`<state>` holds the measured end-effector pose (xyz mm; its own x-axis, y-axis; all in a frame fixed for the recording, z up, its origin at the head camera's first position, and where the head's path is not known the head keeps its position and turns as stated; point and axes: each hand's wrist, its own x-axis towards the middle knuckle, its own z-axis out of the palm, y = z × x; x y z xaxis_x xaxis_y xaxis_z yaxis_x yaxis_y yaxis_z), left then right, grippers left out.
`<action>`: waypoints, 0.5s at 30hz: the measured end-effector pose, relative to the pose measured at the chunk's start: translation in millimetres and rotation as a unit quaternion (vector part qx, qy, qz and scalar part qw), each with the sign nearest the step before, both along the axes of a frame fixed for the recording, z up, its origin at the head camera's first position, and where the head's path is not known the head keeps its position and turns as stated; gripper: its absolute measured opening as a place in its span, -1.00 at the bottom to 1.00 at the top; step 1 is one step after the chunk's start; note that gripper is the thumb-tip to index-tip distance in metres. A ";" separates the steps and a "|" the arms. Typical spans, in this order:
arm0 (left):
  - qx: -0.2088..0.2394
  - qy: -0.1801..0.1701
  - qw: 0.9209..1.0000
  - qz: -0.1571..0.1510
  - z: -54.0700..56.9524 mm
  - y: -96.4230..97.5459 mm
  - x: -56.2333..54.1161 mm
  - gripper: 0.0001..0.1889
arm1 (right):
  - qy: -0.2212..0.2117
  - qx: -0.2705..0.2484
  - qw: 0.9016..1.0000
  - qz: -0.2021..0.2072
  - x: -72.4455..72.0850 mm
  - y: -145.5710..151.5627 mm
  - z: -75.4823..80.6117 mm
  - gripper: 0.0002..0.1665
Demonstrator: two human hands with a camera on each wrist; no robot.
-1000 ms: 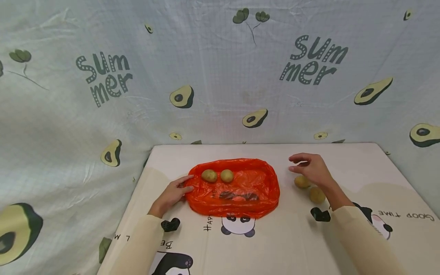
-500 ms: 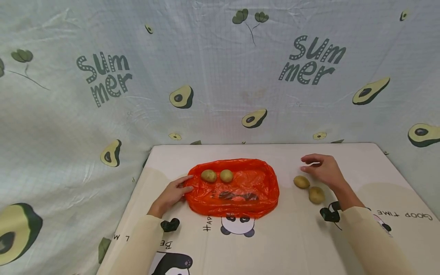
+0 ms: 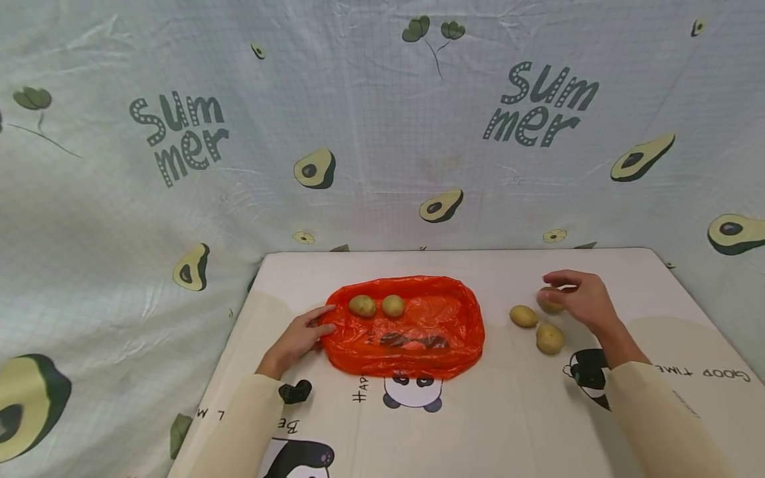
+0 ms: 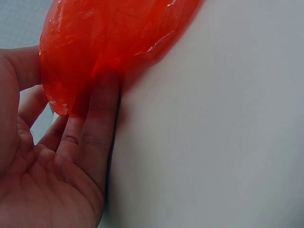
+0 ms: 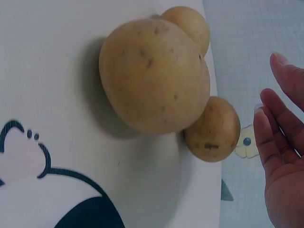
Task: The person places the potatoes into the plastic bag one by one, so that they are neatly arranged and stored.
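Observation:
A red plastic bag (image 3: 442, 325) lies spread on the table like a shallow tray, its rim raised. Two potatoes, a left one (image 3: 362, 306) and a right one (image 3: 393, 305), rest inside it. My left hand (image 3: 299, 338) holds the bag's left rim; in the left wrist view, red plastic (image 4: 118, 33) lies between thumb and fingers. My right hand (image 3: 586, 302) hovers with fingers parted over a potato (image 3: 551, 304) at the right. Two more potatoes, one oval (image 3: 523, 317) and one rounder (image 3: 550, 338), lie beside it. The right wrist view shows a large near potato (image 5: 152, 76) overlapping two others.
The white table (image 3: 478, 425) carries printed pandas and lettering. Behind it hangs a pale cloth (image 3: 370, 119) with avocado prints, also covering the left side. The table's back edge runs just beyond the bag.
My right hand has moved to the right, away from the bag. The potato beneath its fingers, hidden before, now shows. My left hand has stayed at the bag's rim.

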<state>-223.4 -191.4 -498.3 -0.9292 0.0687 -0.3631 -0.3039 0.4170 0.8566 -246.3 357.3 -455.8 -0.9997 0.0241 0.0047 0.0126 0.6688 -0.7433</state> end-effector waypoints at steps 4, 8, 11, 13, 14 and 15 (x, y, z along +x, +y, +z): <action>-0.004 -0.002 1.000 -0.001 0.6 0.4 0.5 -0.42 | 0.000 -0.002 1.000 -0.009 0.4 6.9 -3.3 -0.39; -0.005 -0.004 1.000 0.000 0.9 0.5 0.6 -0.42 | 0.012 -0.001 1.000 -0.014 0.5 13.5 -7.5 -0.42; -0.004 -0.002 1.000 -0.001 0.8 0.4 0.6 -0.42 | 0.024 0.000 1.000 -0.018 0.6 17.8 -10.8 -0.44; -0.004 -0.002 1.000 -0.001 1.2 0.3 0.7 -0.42 | 0.030 -0.001 0.999 -0.021 1.4 19.9 -11.9 -0.45; -0.004 -0.002 1.000 -0.002 1.4 0.3 0.7 -0.42 | 0.032 -0.002 0.999 -0.023 1.9 20.9 -12.5 -0.45; -0.004 -0.001 1.000 -0.003 1.7 0.2 0.7 -0.42 | 0.034 -0.003 0.999 -0.025 2.2 21.6 -12.8 -0.44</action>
